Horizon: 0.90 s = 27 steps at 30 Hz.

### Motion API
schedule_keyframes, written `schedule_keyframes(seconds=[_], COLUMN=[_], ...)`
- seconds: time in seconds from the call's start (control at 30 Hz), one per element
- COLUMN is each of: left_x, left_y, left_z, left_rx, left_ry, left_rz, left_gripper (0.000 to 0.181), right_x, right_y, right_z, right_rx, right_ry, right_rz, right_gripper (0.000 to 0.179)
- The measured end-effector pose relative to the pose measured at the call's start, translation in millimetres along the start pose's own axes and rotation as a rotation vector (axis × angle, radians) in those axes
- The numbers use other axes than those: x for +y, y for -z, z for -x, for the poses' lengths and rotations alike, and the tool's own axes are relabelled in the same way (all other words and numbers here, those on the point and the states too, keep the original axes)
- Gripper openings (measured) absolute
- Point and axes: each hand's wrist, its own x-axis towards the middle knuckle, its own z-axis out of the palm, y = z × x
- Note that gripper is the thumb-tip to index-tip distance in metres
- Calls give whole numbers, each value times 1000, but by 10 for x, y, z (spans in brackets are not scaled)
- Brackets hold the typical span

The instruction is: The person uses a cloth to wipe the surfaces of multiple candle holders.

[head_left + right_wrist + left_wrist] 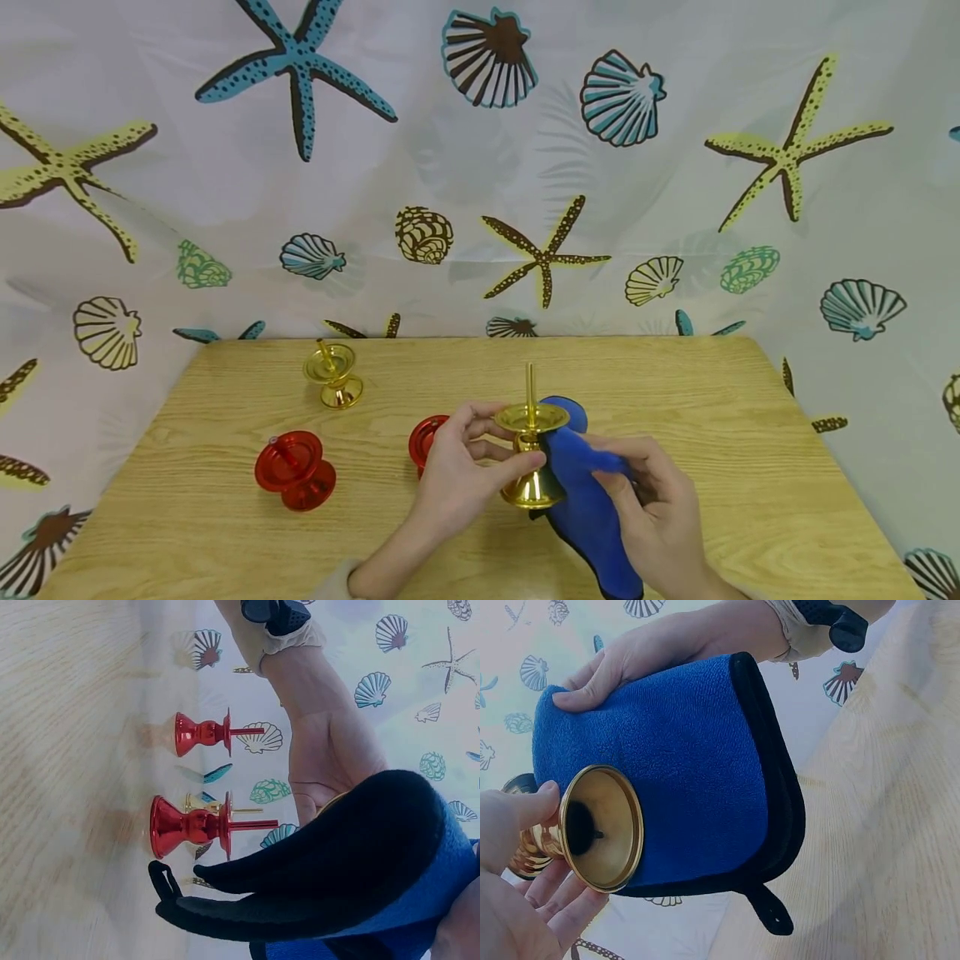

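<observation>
My left hand [457, 479] grips a shiny gold candle holder [532, 487] round its stem, upright above the table, thumb in front and fingers behind. It has a wide dish and a thin spike on top. In the left wrist view its hollow underside [611, 836] shows. My right hand [667, 517] pinches a blue cloth [588, 512] with black edging, between thumb and fingers. The folded cloth hangs down right against the candle holder's right side. In the right wrist view the cloth's black side [352, 855] hides most of my left hand's fingers.
A red candle holder [295, 471] stands at the left of the wooden table [225, 550]. Another red one [425, 437] is partly hidden behind my left hand. A second gold holder [332, 375] stands at the back left. A shell-printed curtain [465, 167] lines the back and sides.
</observation>
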Motion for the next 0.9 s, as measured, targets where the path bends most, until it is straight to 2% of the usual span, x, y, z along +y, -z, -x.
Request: schedule_keyframes(seconds=[0.17, 0.4, 0.6, 0.73, 0.9], left_x=[6, -4, -14, -24, -18], left_y=[-11, -48, -78, -84, -79], left_z=[-5, 7, 36, 51, 69], left_rx=[23, 18, 32, 19, -29], left_ry=[-10, -18, -39, -40, -53], left_rz=[1, 14, -5, -19, 26], left_gripper=[65, 63, 63, 62, 56], right_x=[-50, 25, 89, 121, 184], right_y=[27, -26, -99, -118, -103], right_z=[-6, -1, 17, 12, 2], right_rx=[-2, 21, 39, 37, 56], right_ry=[-2, 16, -55, -88, -74], right_rz=[56, 129, 181, 232, 221], right_gripper=[28, 36, 35, 30, 28])
